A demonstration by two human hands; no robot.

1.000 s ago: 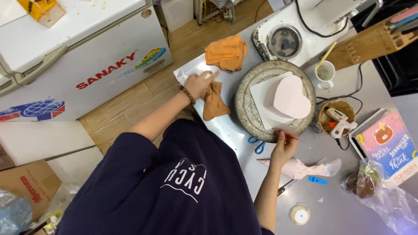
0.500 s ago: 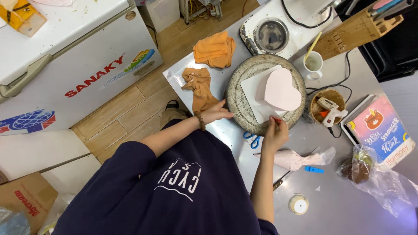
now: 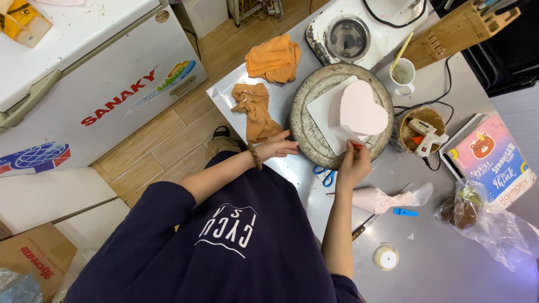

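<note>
A pink heart-shaped cake (image 3: pixel 362 109) lies on a white square board (image 3: pixel 320 109) on a round metal turntable (image 3: pixel 303 126). My right hand (image 3: pixel 352 164) pinches a small red-tipped tool (image 3: pixel 357 145) against the cake's near edge. My left hand (image 3: pixel 279 147), with a bead bracelet at the wrist, lies flat with fingers spread. Its fingertips are at the turntable's left rim, just below a crumpled orange cloth (image 3: pixel 257 112).
On the steel table are a second orange cloth (image 3: pixel 273 56), blue-handled scissors (image 3: pixel 324 175), a pink piping bag (image 3: pixel 384 199), a mug (image 3: pixel 402 74), a glue gun in a bowl (image 3: pixel 424 133), a wooden knife block (image 3: pixel 457 31), a colourful box (image 3: pixel 491 154), a plastic bag (image 3: pixel 488 221) and a tape roll (image 3: pixel 386 258). A white chest freezer (image 3: pixel 84 62) stands to the left.
My left hand has come off the orange cloth and back to the turntable's left rim. My right hand has stayed at the cake's near edge with the tool.
</note>
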